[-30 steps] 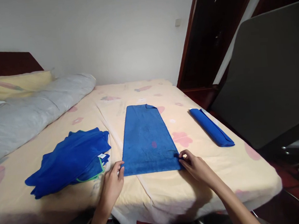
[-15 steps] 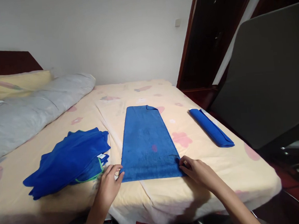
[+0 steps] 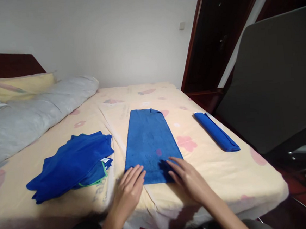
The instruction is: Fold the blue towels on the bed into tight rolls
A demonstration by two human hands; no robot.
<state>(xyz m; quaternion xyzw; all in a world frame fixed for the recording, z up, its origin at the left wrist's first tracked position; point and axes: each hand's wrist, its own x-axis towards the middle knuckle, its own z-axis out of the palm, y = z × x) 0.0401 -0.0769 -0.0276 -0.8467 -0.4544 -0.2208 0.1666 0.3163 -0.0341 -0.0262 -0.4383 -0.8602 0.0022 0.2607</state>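
A blue towel (image 3: 150, 143) lies flat as a long strip on the bed, its far right corner turned over. Over its near left corner rests my left hand (image 3: 132, 183), fingers stretched out and touching the cloth. My right hand (image 3: 183, 177) hovers at the near right part of the towel with fingers spread, casting a shadow on it; whether its fingertips touch, I cannot tell. Neither hand grips anything. To the left is a loose pile of blue towels (image 3: 74, 163), one edged in green with a white tag. A folded blue towel (image 3: 216, 132) lies at the right.
The bed (image 3: 227, 182) has a cream sheet with pink flowers. A grey quilt (image 3: 36, 113) and a yellow pillow (image 3: 26, 85) lie at the far left. Beyond the bed's right edge stands a dark grey panel (image 3: 277, 76), with a dark door (image 3: 215, 35) behind it.
Both hands have let go of the towel's near corners and moved inward over its near end, fingers opening out. The towel lies as before.
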